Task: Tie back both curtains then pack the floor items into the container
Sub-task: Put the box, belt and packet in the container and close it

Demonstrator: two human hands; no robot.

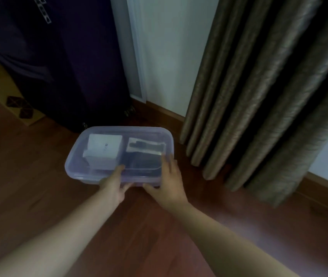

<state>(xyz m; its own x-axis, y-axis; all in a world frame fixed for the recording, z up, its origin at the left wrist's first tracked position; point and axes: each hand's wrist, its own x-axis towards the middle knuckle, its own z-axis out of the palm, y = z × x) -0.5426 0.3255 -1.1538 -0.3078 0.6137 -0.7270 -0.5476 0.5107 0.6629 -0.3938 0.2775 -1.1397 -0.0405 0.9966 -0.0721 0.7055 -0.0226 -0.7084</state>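
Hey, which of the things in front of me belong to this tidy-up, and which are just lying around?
Part of the job:
plastic container on the floor, with left hand and right hand at its near edge
white box and dark packaged item inside it
curtain

Just lying about:
dark suitcase
cardboard box

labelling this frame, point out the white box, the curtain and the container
white box (pixel 103 148), head view, its top face inside the container
curtain (pixel 259 96), head view, a middle fold
container (pixel 74 154), head view, its left rim
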